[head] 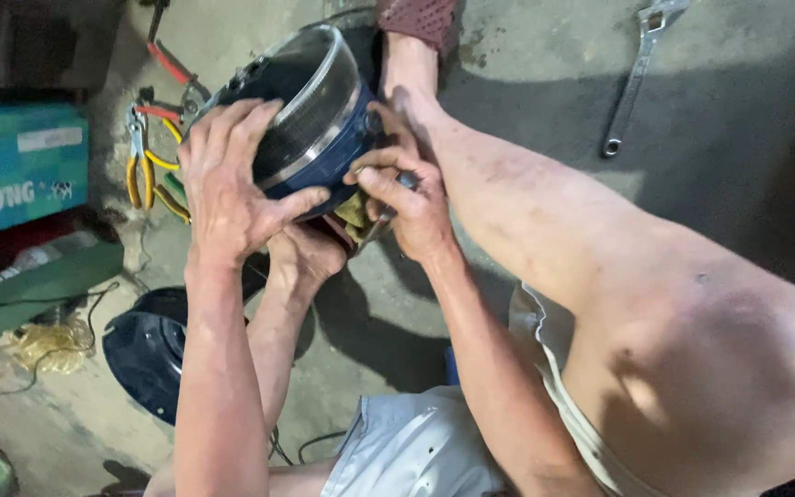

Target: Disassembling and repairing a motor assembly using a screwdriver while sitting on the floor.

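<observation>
We grip the round housing (310, 115) with our left hand (232, 179); our right hand (411, 207), fingers pinching a small tool, works its lower right edge.

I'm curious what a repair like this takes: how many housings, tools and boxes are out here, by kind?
Round dark housings: 2, one held, one on the floor
Wrench: 1
Pliers-type tools: at least 3, heap partly hidden
Cardboard box: 1
Total: at least 7
</observation>
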